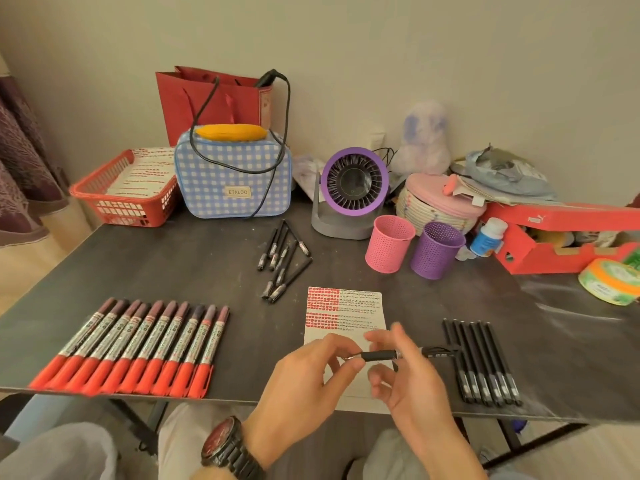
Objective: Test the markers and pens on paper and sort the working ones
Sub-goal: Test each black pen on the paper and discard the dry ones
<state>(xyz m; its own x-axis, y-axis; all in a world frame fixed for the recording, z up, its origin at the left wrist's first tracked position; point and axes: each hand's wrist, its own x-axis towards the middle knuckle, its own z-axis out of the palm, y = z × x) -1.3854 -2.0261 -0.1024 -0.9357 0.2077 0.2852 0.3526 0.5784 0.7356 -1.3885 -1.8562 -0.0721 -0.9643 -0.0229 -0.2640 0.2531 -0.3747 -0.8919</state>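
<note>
Surface: dark matte tabletop [207, 258], with a white scribbled paper sheet [346, 306] at its near edge, beneath both hands.
Pen: slim black pen [379, 355] held just above the sheet, long axis running left to right, pointed end leftward.
Left hand [308, 372]: thumb and forefinger pinch the pointed end; the other fingers are loosely curled.
Right hand [412, 379]: thumb and fingertips grip mid-barrel; the remaining fingers are spread.
Coming move: the right hand holds the barrel, so it probably swings the tip down onto the sheet.
Sorted: row of black pens [485, 362] just right of the sheet; row of red-bodied markers [138, 344] well to the left.
</note>
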